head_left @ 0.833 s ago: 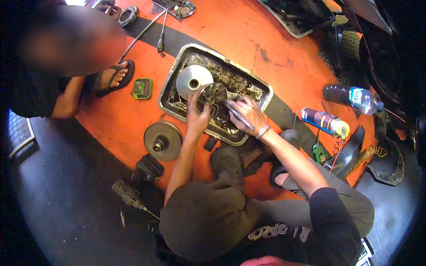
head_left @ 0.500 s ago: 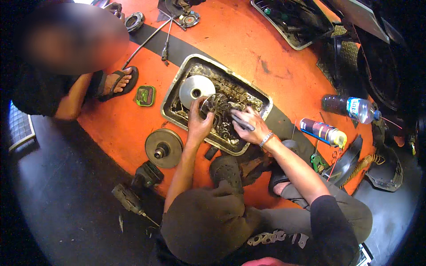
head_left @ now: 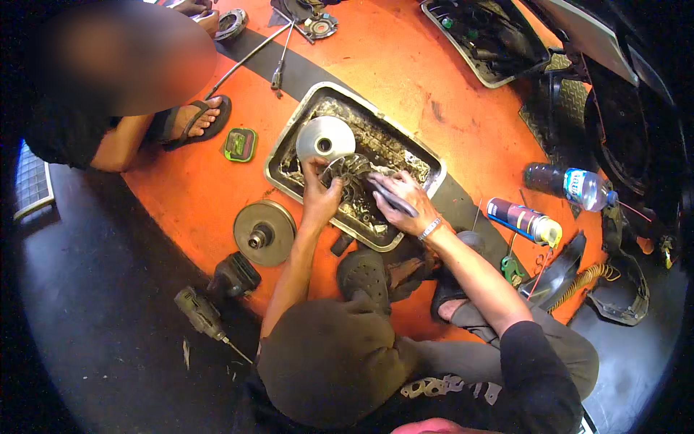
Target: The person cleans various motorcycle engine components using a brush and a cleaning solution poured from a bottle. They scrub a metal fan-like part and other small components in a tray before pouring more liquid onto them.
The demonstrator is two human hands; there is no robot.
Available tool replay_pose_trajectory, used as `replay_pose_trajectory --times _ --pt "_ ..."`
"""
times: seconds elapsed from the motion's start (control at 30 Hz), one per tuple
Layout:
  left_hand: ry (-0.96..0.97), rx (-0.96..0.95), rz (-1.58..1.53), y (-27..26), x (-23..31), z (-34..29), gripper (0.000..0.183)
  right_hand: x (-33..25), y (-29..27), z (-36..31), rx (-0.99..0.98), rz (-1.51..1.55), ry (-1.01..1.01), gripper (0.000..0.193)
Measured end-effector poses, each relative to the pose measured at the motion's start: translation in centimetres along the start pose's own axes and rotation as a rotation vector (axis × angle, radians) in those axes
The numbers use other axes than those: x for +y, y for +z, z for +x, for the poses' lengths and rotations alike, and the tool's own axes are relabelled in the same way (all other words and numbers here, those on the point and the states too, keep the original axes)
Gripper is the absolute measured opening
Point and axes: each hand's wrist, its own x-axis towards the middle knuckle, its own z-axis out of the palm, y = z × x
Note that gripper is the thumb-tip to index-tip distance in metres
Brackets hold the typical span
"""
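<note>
The fingers of the left hand grasp the finned part over the tray, at five o'clock from the disc; the right hand grips a tool beside it. Firm hold, light strokes between fins — this seems best.

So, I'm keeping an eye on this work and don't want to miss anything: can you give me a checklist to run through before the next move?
1. Finned part held by the left grip: ok, it is held over the tray.
2. Tool in the right grip: ok, the fingers close around it.
3. Finned part clean: cannot tell; it looks dark, and the grips partly cover it.
4. Disc inside the tray: ok, it lies there beside the finned part.
5. Can upright: not ok, it lies on its side.
6. Other person's foot clear of the tray: ok, floor shows between them.
</note>
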Motion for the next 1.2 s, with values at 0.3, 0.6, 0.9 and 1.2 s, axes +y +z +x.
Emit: replay_pose_trajectory --times 0.3,0.6,0.9,1.2 --pt "-0.157 -0.088 -0.072 0.0 0.9 0.7 0.059 0.5 1.2 -0.7 0.129 0.007 -0.166 0.047" --pt "0.127 -0.035 0.358 0.1 0.9 1.7 0.031 1.2 1.4 -0.5 0.189 -0.013 -0.203 0.05" --pt "0.078 0.105 0.151 0.5 -0.2 1.2 0.029 1.2 0.7 -0.9 0.007 -0.1 -0.047 0.044" --pt "0.001 0.046 0.109 -0.1 -1.8 0.6 0.051 1.0 1.3 -0.7 0.031 -0.239 -0.013 0.04"
